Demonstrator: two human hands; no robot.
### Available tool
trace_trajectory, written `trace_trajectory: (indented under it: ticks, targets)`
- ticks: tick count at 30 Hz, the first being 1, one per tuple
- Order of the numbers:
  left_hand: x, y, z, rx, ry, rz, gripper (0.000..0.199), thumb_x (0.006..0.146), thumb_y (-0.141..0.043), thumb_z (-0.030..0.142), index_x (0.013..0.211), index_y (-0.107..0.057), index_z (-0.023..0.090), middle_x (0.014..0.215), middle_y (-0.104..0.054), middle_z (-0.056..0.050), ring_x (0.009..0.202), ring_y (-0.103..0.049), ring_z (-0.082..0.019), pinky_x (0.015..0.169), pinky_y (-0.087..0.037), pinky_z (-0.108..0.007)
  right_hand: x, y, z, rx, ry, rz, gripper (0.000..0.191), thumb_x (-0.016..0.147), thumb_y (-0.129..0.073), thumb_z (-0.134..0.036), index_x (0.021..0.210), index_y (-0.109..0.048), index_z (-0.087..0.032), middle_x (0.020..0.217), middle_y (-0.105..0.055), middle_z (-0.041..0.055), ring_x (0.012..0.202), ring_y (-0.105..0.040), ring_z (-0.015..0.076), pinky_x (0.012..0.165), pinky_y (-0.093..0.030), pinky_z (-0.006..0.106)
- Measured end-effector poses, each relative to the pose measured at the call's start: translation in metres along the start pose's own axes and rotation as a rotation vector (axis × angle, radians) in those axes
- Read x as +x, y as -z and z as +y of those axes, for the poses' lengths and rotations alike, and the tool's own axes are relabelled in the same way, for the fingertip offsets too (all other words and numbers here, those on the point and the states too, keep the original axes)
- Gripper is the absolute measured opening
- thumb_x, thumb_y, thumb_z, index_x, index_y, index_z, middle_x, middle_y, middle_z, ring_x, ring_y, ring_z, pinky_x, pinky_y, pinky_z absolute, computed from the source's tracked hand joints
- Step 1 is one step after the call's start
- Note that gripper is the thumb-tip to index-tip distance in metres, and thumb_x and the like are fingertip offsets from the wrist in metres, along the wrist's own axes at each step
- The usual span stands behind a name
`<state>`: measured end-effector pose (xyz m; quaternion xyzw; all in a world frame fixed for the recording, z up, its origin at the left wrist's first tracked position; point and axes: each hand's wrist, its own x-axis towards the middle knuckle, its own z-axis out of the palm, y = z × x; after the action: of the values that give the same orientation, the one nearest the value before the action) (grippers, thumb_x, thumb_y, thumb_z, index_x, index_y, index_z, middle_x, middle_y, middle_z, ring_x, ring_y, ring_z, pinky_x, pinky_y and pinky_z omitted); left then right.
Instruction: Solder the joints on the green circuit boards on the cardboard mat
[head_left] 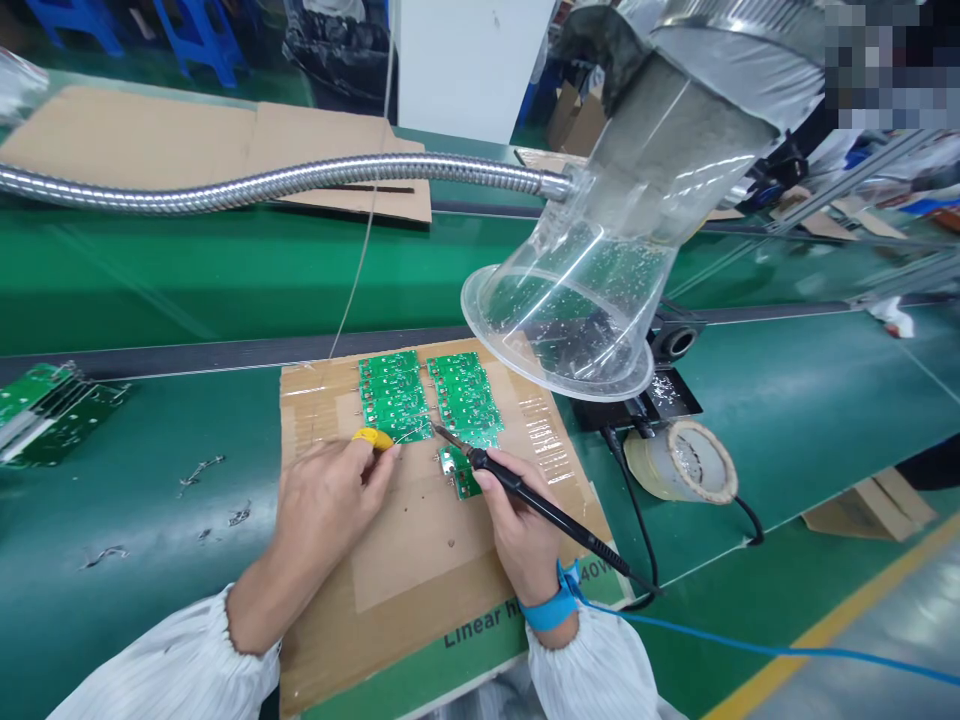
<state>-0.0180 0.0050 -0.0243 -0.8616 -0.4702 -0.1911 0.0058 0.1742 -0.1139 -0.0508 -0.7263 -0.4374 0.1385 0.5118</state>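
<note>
My right hand (525,520) is wrapped round a black soldering iron (540,508), its tip at the lower edge of the left group of green circuit boards (393,392). My left hand (330,505), a yellow finger cot (373,438) on one finger, pinches a thin solder wire (412,433) that reaches toward the iron's tip. A second group of circuit boards (463,390) lies just to the right, and the lowest one (457,470) sits partly behind the iron. All rest on a cardboard sheet (405,570). A blue wrist strap (551,603) circles my right wrist.
A clear fume hood (577,310) on a metal hose (300,180) hangs over the sheet's far right. A round pot (682,462) and cables stand at right. More boards (45,410) and wire clippings (201,472) lie at left. Flat cardboard (172,140) lies behind.
</note>
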Motion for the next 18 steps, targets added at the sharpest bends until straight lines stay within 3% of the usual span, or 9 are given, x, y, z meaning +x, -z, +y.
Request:
trace_trajectory:
  ticks: [7,11,15,18]
  targets:
    - [0.001,-0.001,0.002,0.006,-0.038,0.021,0.043,0.099,-0.054,0.044,0.061,-0.056,0.024,0.055,-0.062,-0.001,0.054,-0.06,-0.02,0.056,-0.029,-0.033,0.001,0.0,0.0,0.001,-0.005,-0.007,0.021,0.095,-0.072,-0.039,0.113,-0.077,-0.03,0.105,-0.079,0.0047,0.097,-0.072,0.0239,0.088,-0.057,0.042]
    - [0.0,0.0,-0.003,-0.031,0.022,0.04,0.046,0.099,-0.054,0.049,0.061,-0.054,0.024,0.055,-0.063,0.0,0.054,-0.06,-0.019,0.055,-0.032,-0.032,0.002,-0.002,-0.006,0.094,-0.081,0.013,0.023,0.092,-0.074,-0.043,0.108,-0.078,-0.027,0.106,-0.079,0.0061,0.099,-0.073,0.0253,0.089,-0.058,0.042]
    - [-0.006,0.003,-0.014,-0.174,0.047,0.069,0.049,0.098,-0.053,0.055,0.06,-0.052,0.024,0.055,-0.062,0.001,0.053,-0.058,-0.017,0.054,-0.034,-0.03,0.011,0.012,-0.016,0.33,-0.306,0.2,0.038,0.087,-0.077,-0.05,0.113,-0.075,-0.023,0.095,-0.08,0.0048,0.082,-0.076,0.0214,0.079,-0.06,0.036]
    - [-0.015,-0.002,-0.026,-0.311,0.037,0.061,0.047,0.093,-0.058,0.057,0.059,-0.054,0.025,0.054,-0.059,0.0,0.051,-0.054,-0.018,0.054,-0.034,-0.031,0.021,0.049,-0.014,0.55,-0.436,0.389,0.039,0.084,-0.08,-0.053,0.105,-0.075,-0.021,0.073,-0.076,-0.0015,0.065,-0.069,0.0123,0.067,-0.057,0.024]
